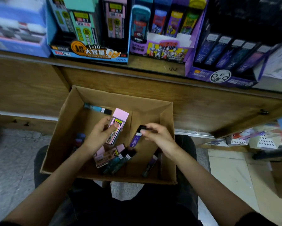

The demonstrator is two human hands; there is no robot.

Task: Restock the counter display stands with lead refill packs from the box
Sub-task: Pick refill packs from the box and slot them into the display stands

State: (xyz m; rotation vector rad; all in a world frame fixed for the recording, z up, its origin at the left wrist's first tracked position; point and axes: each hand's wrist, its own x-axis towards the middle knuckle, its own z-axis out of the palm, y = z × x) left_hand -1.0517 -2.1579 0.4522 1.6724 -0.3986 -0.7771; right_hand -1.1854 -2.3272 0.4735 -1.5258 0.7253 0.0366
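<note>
On the counter (153,65) I count three display stands: a blue stand (88,53), a purple Ultraman stand (159,50) and a purple stand (221,76) with dark packs. Below them is one cardboard box (68,128). Inside it my left hand (99,136) curls its fingers round one pink lead refill pack (119,119). Just beside, my right hand (158,136) pinches one slim purple pack (135,140) at its black cap. Under both hands lie loose packs (114,159) (they overlap, I cannot count them). One blue pack (96,109) lies apart at the far wall.
</note>
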